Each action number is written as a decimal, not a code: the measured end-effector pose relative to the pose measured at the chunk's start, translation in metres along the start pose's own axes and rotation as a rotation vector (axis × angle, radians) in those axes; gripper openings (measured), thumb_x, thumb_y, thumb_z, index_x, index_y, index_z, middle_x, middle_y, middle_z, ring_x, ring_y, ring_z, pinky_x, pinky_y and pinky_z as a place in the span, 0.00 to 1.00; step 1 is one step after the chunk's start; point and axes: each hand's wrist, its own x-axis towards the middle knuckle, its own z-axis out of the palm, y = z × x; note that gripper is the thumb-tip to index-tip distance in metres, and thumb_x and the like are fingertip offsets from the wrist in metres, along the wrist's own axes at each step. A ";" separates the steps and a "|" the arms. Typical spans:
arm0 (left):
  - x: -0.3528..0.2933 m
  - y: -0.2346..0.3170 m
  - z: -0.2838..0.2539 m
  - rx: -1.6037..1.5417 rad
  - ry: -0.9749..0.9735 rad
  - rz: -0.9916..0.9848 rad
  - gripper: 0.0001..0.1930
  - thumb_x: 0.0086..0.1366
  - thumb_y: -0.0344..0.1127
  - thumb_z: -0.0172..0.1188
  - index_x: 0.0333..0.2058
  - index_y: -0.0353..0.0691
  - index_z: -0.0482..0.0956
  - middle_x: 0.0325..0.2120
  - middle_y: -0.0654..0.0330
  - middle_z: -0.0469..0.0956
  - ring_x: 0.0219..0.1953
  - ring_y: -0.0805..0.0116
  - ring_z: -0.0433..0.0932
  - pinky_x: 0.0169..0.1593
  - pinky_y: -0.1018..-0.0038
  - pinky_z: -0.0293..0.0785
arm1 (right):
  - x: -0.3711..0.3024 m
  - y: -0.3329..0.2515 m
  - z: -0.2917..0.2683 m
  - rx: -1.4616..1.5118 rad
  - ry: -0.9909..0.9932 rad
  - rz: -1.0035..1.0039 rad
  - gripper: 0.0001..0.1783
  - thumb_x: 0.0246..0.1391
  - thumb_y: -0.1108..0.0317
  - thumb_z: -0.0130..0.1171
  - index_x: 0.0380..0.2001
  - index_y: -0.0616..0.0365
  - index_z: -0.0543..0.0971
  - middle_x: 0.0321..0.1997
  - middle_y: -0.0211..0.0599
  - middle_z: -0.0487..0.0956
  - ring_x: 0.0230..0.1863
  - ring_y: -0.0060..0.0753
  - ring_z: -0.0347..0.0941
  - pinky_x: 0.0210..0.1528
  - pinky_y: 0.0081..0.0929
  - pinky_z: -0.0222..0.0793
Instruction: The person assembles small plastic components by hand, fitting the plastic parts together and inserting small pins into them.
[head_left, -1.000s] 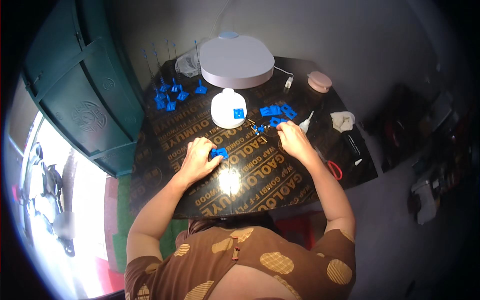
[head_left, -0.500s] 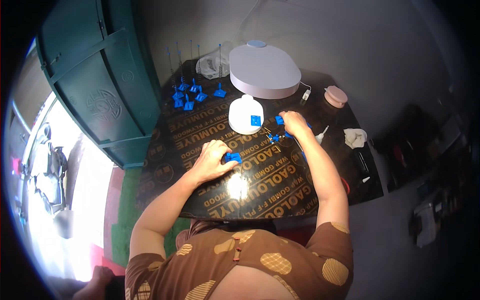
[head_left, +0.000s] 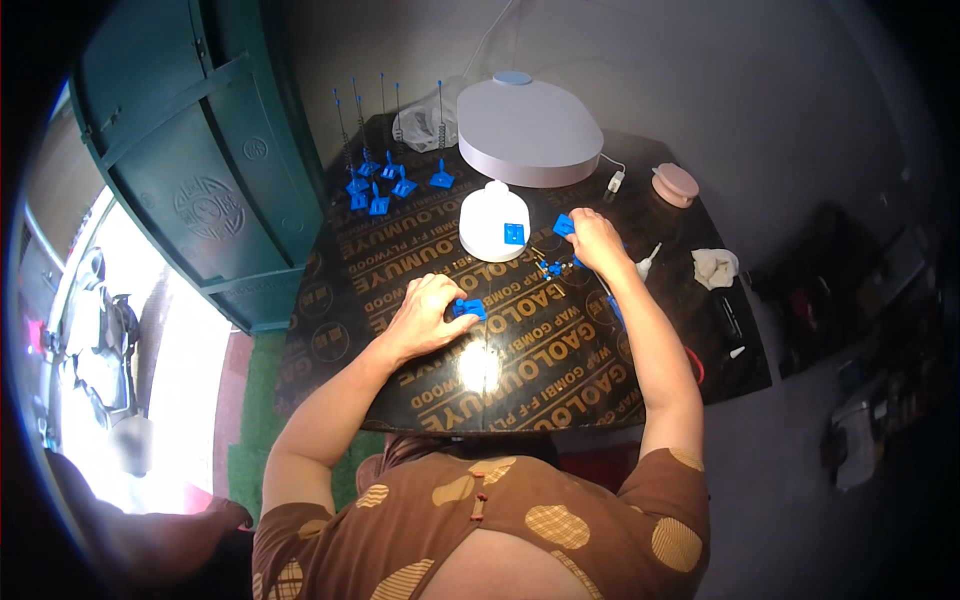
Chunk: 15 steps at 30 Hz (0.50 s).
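My left hand [head_left: 428, 312] is closed round a small blue plastic part [head_left: 469, 310] with a knob on it, low over the middle of the table. Between the fingertips of my right hand [head_left: 598, 243] is a flat blue square plate [head_left: 564, 226]. Just left of that hand, several tiny blue parts and thin brass-coloured pins [head_left: 552, 268] lie scattered on the tabletop. Another blue square plate [head_left: 514, 234] rests on the rounded white base [head_left: 489, 225] of a lamp. More blue pieces [head_left: 615, 308] are partly hidden beside my right forearm.
At the far left stand several blue square stands [head_left: 403, 187] with springs and upright rods. A large white lamp head [head_left: 530, 130] overhangs the back. On the right are a pink round case [head_left: 675, 185], a white nozzle bottle [head_left: 648, 263] and crumpled tissue [head_left: 715, 268]. Another person's arm [head_left: 150, 520] shows lower left.
My right hand has shifted slightly, and more of the blue square plate in its fingers shows. My left hand stays nearly still. Another person's arm reaches further in at the lower left.
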 end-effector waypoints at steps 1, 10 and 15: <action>0.000 0.000 0.000 -0.004 0.013 0.005 0.19 0.53 0.42 0.69 0.37 0.34 0.79 0.34 0.55 0.76 0.43 0.57 0.74 0.53 0.63 0.65 | -0.002 -0.006 -0.005 0.060 0.006 0.041 0.13 0.48 0.70 0.64 0.36 0.63 0.75 0.41 0.53 0.78 0.46 0.55 0.76 0.49 0.46 0.71; 0.002 0.000 0.003 -0.008 0.009 0.028 0.18 0.52 0.42 0.70 0.36 0.36 0.79 0.33 0.55 0.75 0.42 0.57 0.73 0.51 0.62 0.65 | -0.042 -0.130 -0.046 0.829 -0.249 -0.057 0.20 0.51 0.59 0.62 0.43 0.62 0.77 0.38 0.52 0.81 0.41 0.49 0.79 0.45 0.38 0.74; -0.006 -0.008 0.003 -0.115 0.035 -0.002 0.13 0.53 0.35 0.64 0.36 0.39 0.74 0.35 0.55 0.73 0.42 0.54 0.71 0.51 0.61 0.65 | -0.051 -0.173 -0.038 0.794 -0.147 -0.388 0.15 0.56 0.63 0.61 0.41 0.62 0.75 0.36 0.47 0.79 0.38 0.47 0.77 0.44 0.38 0.72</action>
